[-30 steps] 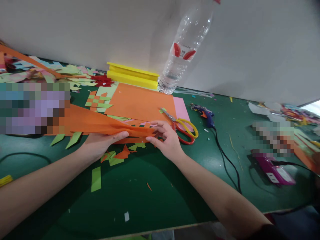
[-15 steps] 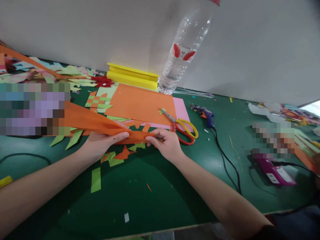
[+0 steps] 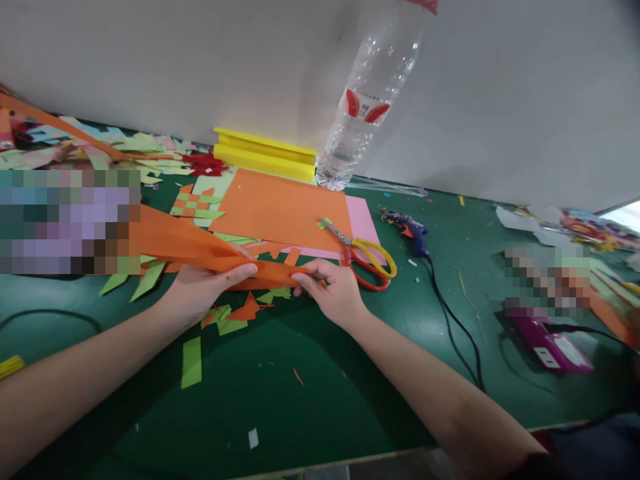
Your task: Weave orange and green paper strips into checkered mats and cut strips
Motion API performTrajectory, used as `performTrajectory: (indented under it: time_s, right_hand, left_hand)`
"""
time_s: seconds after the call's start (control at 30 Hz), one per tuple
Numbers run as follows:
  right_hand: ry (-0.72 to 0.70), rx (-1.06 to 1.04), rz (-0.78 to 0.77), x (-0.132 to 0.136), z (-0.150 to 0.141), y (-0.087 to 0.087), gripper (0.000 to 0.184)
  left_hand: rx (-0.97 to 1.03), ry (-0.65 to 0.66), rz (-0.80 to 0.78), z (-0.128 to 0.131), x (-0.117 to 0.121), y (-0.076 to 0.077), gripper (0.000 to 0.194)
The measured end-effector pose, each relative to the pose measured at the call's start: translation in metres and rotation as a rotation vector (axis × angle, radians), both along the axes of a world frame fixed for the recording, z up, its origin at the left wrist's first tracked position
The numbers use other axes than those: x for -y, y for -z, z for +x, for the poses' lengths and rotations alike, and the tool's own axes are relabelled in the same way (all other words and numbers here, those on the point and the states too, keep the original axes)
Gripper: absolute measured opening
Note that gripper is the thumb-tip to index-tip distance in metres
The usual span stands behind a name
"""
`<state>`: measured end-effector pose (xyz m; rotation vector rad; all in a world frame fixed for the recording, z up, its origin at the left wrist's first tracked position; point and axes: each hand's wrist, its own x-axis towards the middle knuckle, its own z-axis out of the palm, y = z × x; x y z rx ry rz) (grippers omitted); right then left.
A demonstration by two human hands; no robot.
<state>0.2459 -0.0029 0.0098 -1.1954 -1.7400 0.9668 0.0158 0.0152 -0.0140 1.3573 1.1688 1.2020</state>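
Between my hands stretches a folded sheet of orange paper (image 3: pixel 175 240), its left end running behind a blurred patch. My left hand (image 3: pixel 213 283) pinches it near the middle, thumb on top and fingers underneath. At the right end my right hand (image 3: pixel 330 283) grips the narrow tip between thumb and fingers. Scissors (image 3: pixel 367 257) with red and yellow handles lie just beyond my right hand, blades resting on a flat orange sheet (image 3: pixel 285 207). Green and orange paper scraps (image 3: pixel 235 315) are scattered below the folded paper.
A tilted clear plastic bottle (image 3: pixel 367 100) leans against the wall beside a folded yellow strip (image 3: pixel 265 155). Right of the scissors lies a blue glue gun (image 3: pixel 410 230) with its cord trailing forward. A purple power strip (image 3: pixel 547 340) sits at the right. Paper cuttings (image 3: pixel 90 143) pile up at the back left.
Both hands keep their hold on the folded orange paper in nearly the same place. The view has shifted very slightly; nothing else visibly moves.
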Motion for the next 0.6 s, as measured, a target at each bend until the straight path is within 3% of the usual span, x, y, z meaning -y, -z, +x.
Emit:
performTrajectory:
  time_s: [0.6]
  right_hand:
    - [-0.016, 0.014, 0.021, 0.0001, 0.0000, 0.0000, 0.022]
  left_hand:
    - [-0.103, -0.014, -0.001, 0.0011, 0.0019, -0.0069, 0.022]
